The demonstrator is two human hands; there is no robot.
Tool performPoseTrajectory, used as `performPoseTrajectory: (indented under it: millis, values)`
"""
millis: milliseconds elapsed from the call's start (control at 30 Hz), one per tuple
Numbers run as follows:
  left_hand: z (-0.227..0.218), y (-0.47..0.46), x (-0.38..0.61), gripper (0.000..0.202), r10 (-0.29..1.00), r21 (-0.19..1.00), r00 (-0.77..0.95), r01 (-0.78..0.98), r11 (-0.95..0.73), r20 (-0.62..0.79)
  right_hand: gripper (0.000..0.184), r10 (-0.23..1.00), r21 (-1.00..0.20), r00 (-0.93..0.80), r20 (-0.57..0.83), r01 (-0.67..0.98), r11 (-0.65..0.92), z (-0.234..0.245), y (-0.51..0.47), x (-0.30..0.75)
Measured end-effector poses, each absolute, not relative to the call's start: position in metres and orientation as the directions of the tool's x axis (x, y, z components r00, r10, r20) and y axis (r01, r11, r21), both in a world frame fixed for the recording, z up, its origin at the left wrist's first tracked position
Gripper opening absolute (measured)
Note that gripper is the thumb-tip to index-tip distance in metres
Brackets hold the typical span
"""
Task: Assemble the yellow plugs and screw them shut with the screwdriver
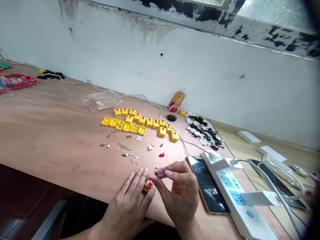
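At the table's near edge, my left hand (130,196) lies with its fingers stretched together, steadying a small open yellow case (145,187) against the tabletop. Inside that case sit a red button (149,183) and small parts, partly covered by my fingers. Just above the case, my right hand (178,190) pinches a short, purple, cylinder-shaped piece (161,173) between thumb and fingers. Its kind is too small to make out. Beyond the hands are a loose red button (162,154), clear plastic pieces (135,159), thin metal strips (124,146) and tiny springs or screws (128,136).
Closed yellow boxes with red buttons (149,122) stand in rows behind open yellow shells (127,127). On the right lie a phone (207,183) and a white power strip (236,196) with cables. A bottle (177,100) and black-and-white parts (205,130) are near the wall.
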State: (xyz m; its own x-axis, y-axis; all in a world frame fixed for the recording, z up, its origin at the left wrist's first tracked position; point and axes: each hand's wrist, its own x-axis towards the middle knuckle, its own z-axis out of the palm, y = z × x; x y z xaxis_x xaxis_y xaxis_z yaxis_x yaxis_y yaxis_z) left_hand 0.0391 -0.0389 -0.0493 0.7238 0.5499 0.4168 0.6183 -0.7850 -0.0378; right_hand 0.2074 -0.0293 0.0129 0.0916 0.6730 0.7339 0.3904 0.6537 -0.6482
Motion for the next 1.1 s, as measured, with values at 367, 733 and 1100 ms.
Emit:
performPoseTrajectory:
  millis: [367,733,1100]
  values:
    - [-0.051,-0.041,0.041,0.085,0.58,-0.032,0.713,0.641,-0.767,0.395,0.026,0.798,-0.792,0.08,0.597,0.223,0.569,0.016,-0.029,0.208]
    - [-0.042,-0.039,0.035,0.09,0.53,0.015,0.715,0.589,-0.808,0.457,0.016,0.766,-0.618,0.172,0.619,0.709,0.34,0.039,-0.046,0.262]
    - [-0.022,-0.036,0.028,0.061,0.539,0.079,0.667,0.589,-0.804,0.515,0.021,0.775,-0.188,-0.126,0.62,0.934,0.303,-0.011,-0.058,0.274]
